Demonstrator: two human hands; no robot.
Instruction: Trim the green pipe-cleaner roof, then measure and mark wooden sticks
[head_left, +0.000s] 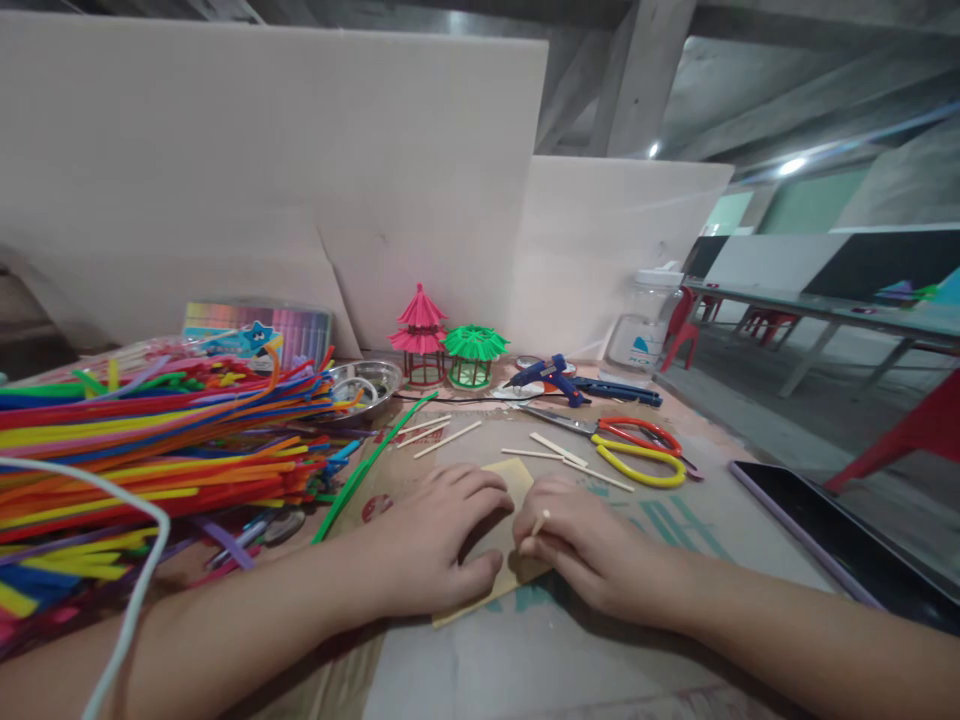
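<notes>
My left hand (439,540) rests curled on a tan square of card (510,478) lying on the cardboard-covered table, its fingers and thumb pressing the sheet down. My right hand (581,545) sits just right of it, pinching a short wooden stick (538,522) whose tip points up over the card. Loose wooden sticks (450,438) lie beyond the hands. Further back stand a pink pagoda model (420,345) and a green pavilion model (472,355).
A big heap of coloured pipe cleaners (150,440) fills the left side, with a green one (371,462) slanting toward my left hand. Scissors (630,445), a blue glue gun (551,378), a metal dish (367,385), a marker box (259,330) and a tablet (825,530) lie around.
</notes>
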